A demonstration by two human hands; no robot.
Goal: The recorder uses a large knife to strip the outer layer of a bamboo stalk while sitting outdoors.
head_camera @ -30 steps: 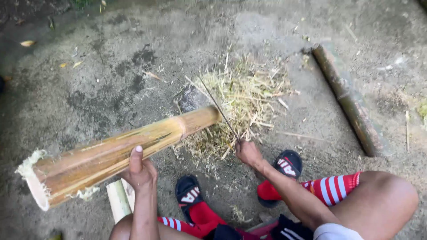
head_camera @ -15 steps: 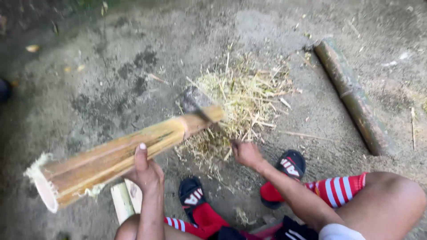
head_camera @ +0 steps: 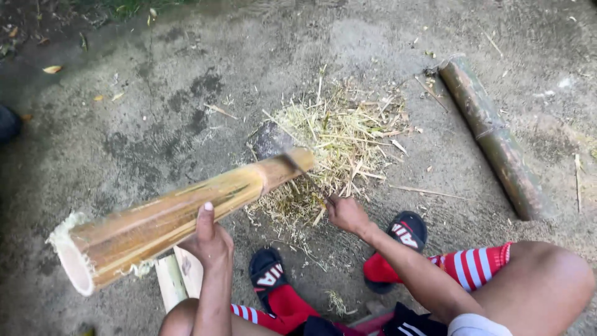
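My left hand point(head_camera: 208, 239) grips a thick yellow-tan bamboo section point(head_camera: 168, 218) from below, thumb up against its side. The section slants from its open cut end at the lower left up to its far tip near the middle. My right hand point(head_camera: 345, 213) is closed on the handle of a chopping knife. The knife's dark blade point(head_camera: 278, 146) is blurred and lies against the far tip of the bamboo. A pile of pale bamboo shavings point(head_camera: 342, 140) lies on the ground just beyond the tip.
A darker green-brown bamboo log point(head_camera: 491, 134) lies on the concrete at the right. Two split pale bamboo pieces point(head_camera: 177, 280) rest by my left knee. My feet wear red striped socks and black sandals point(head_camera: 267, 274), point(head_camera: 407, 230) below the shavings.
The blade has swung down from above the shavings onto the bamboo's far tip. My right hand has dropped slightly toward me. The bamboo and left hand have barely moved.
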